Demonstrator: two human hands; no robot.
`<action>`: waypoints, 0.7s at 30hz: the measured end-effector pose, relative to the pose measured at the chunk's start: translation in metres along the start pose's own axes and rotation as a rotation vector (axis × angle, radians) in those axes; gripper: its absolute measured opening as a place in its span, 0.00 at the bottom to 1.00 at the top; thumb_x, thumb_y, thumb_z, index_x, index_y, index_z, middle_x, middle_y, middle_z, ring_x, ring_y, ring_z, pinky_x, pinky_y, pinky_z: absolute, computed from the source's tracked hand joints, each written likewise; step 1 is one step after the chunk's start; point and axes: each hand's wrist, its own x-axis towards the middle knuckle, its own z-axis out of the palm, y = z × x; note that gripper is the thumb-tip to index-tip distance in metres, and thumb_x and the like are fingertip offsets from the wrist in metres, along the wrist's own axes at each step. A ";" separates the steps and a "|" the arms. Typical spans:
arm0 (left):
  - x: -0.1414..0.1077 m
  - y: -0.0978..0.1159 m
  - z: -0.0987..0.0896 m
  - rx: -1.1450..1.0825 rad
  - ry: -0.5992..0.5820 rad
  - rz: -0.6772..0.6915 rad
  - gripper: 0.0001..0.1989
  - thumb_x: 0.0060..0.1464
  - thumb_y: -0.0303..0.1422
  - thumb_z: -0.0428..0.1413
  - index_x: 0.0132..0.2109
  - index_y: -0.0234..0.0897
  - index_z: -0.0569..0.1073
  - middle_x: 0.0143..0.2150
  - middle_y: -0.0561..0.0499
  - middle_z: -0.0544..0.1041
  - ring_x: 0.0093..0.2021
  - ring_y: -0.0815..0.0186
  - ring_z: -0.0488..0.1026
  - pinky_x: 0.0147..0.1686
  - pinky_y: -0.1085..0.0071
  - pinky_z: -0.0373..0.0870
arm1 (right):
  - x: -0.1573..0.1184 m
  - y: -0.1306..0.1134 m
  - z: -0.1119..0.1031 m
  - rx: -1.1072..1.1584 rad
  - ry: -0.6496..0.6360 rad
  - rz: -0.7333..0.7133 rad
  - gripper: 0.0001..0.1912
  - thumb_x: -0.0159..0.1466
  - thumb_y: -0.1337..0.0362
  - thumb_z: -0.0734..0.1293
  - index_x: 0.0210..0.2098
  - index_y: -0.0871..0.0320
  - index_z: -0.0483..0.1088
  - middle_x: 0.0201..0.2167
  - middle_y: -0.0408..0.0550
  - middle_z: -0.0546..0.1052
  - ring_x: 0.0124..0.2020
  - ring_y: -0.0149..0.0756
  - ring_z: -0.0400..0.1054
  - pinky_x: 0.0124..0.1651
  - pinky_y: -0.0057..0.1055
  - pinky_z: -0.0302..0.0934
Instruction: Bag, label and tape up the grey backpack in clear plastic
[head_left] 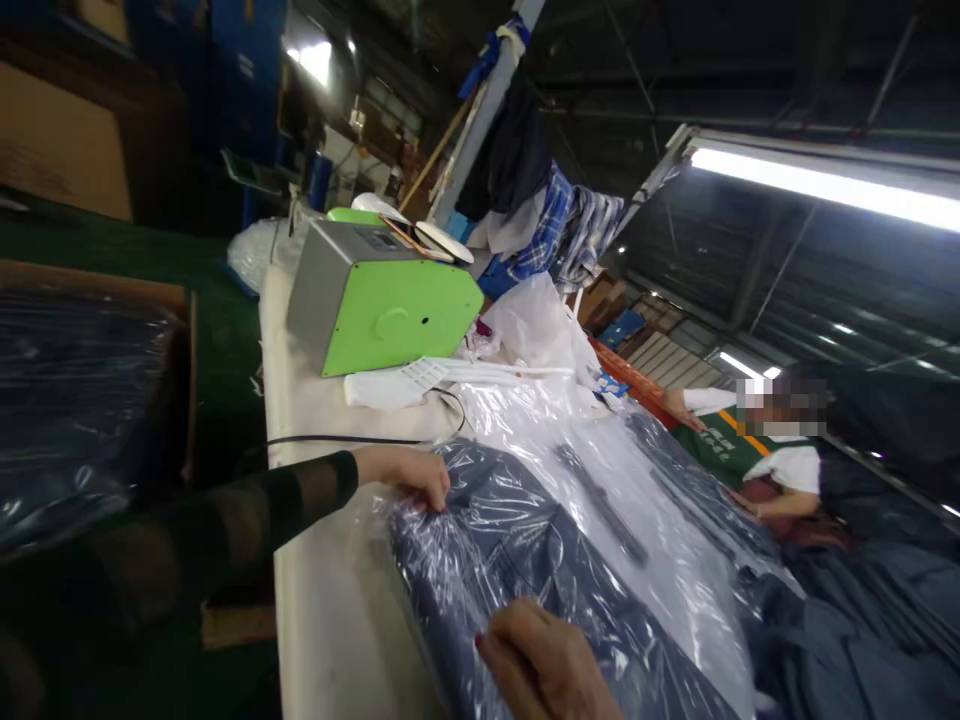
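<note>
A dark blue garment in a clear plastic bag (547,560) lies on the white table (360,600) in front of me. My left hand (409,475) is closed on the bag's upper left edge, bunching the plastic. Nearer to me, my right hand (547,660) is over the lower part of the bag with its fingers curled; whether it holds any plastic is hidden. Beyond the bag, more clear plastic with white and dark pieces beneath it (600,500) covers the table.
A green and grey machine (405,310) stands at the table's far left, with a black cable (345,438) running below it. A person in a green vest (720,445) works across the table at right, near dark garments (847,620). An open carton (187,380) is at left.
</note>
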 end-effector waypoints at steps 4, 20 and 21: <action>0.001 -0.005 -0.006 -0.071 -0.034 0.007 0.12 0.59 0.31 0.55 0.28 0.32 0.69 0.19 0.59 0.66 0.17 0.75 0.61 0.17 0.78 0.57 | 0.079 -0.003 -0.005 0.041 -0.128 -0.113 0.14 0.66 0.62 0.58 0.24 0.57 0.58 0.22 0.39 0.63 0.25 0.27 0.57 0.30 0.27 0.46; 0.015 -0.019 -0.013 -0.324 -0.084 0.080 0.06 0.32 0.32 0.57 0.23 0.35 0.72 0.15 0.56 0.69 0.17 0.69 0.64 0.15 0.76 0.60 | 0.158 0.023 -0.005 0.129 -0.494 -0.023 0.09 0.61 0.64 0.61 0.25 0.58 0.64 0.20 0.37 0.62 0.24 0.26 0.55 0.28 0.23 0.48; 0.015 -0.020 -0.013 -0.323 -0.084 0.082 0.06 0.33 0.31 0.57 0.24 0.35 0.72 0.15 0.56 0.69 0.17 0.69 0.64 0.15 0.76 0.60 | 0.161 0.025 -0.003 0.031 -0.492 -0.017 0.09 0.61 0.66 0.61 0.24 0.58 0.64 0.20 0.37 0.63 0.24 0.26 0.56 0.28 0.24 0.48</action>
